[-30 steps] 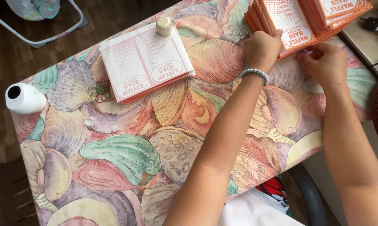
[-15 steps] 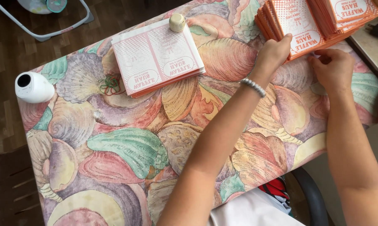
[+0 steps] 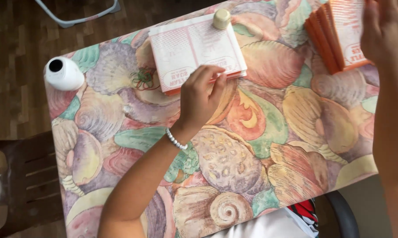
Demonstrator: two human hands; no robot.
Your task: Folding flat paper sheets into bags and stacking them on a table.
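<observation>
1. Left hand [image 3: 201, 94] fingers [image 3: 214, 72]: bent, tips down on the near edge of the flat paper-bag stack [image 3: 194, 50], upper middle of frame. Thumb sits on the edge nearest the viewer. Can't tell if it pinches a sheet or only touches. White bead bracelet [image 3: 175, 140] on that wrist.
2. White bottle [image 3: 63, 72], far left of the table, open mouth up. Well apart from the hand.
3. Dark wooden chair [image 3: 25, 176], lower left, beside the table.
4. Table [image 3: 260, 145] has a shell-print cloth in pastel colours, spans most of the frame.
5. Green-and-red rubber bands [image 3: 142, 78] on the cloth, just left of the flat stack.
6. Flat stack: white printed bags with orange edges, lying flat. Small cream-coloured knob-like item [image 3: 221, 18] rests on its far edge.
7. Second orange bag stack [image 3: 335, 35], upper right, fanned edges showing.
8. Right hand [image 3: 384, 28], upper right corner: palm laid over the second stack, fingers spread and partly out of frame. Grip not clear.
</observation>
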